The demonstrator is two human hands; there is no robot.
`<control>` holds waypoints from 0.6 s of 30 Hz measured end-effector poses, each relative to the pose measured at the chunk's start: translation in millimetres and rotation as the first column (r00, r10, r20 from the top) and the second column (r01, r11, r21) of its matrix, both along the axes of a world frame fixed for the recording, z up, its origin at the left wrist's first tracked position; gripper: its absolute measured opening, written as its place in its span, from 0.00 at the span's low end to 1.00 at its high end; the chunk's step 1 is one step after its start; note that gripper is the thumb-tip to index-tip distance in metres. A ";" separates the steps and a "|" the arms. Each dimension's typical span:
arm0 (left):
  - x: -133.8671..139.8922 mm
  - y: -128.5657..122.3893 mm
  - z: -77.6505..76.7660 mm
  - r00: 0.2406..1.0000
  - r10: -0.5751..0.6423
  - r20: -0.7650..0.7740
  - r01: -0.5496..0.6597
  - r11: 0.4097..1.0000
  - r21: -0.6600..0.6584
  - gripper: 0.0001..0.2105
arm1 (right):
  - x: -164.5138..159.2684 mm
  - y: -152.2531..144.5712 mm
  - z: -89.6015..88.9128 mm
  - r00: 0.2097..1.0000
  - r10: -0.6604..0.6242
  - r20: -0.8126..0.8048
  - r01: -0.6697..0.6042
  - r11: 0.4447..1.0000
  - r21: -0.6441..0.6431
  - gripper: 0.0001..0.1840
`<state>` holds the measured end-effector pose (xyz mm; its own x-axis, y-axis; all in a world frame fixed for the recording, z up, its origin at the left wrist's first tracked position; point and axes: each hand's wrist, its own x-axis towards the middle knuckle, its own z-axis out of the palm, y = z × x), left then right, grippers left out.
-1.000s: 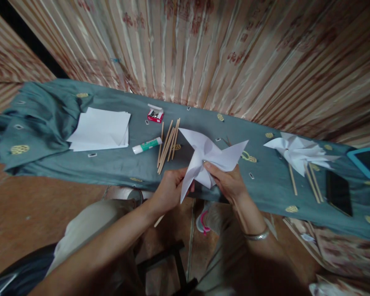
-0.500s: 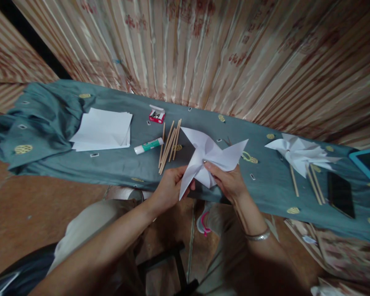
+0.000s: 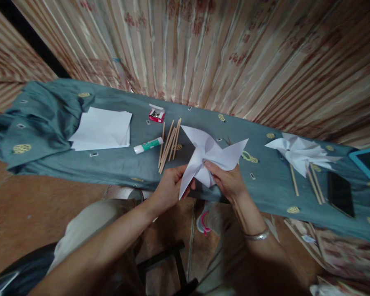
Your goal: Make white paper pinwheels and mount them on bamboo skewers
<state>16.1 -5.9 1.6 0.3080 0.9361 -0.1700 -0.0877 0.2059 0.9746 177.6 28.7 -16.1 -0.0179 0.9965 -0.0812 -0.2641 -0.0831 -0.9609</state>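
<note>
A white paper pinwheel (image 3: 200, 154) is held up over the near edge of the cloth-covered table. My left hand (image 3: 171, 185) grips it from the left and below, its fingers partly hidden behind the paper. With its thumb pressed at the pinwheel's centre, my right hand (image 3: 230, 179) is closed on the right side of the paper. Just to the left lie several thin wooden sticks (image 3: 169, 146) and a green-and-white glue stick (image 3: 148, 145). Behind them stands an open small red box (image 3: 156, 114) with metal pieces inside.
A stack of white paper sheets (image 3: 103, 129) lies at the left on the green tablecloth (image 3: 111, 164). Yellow-handled scissors (image 3: 248, 156) rest right of the pinwheel. Farther right are finished pinwheels (image 3: 305, 154) on sticks, a black phone (image 3: 341, 195) and a blue-framed device (image 3: 368, 162).
My right thumb has shifted slightly and now covers the metal piece seen earlier at the pinwheel's centre. Both hands otherwise keep nearly the same place.
</note>
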 end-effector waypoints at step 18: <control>1.4 -0.6 0.1 0.993 0.044 0.113 -0.041 0.999 -0.025 0.04 | -7.6 -0.4 7.8 0.998 -0.008 -0.059 0.005 0.998 -0.058 0.23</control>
<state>17.5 -6.5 1.7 0.2864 0.9451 -0.1574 -0.2066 0.2213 0.9531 170.0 28.3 -8.3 -0.0182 0.9903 -0.1377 -0.3212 -0.1362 -0.9372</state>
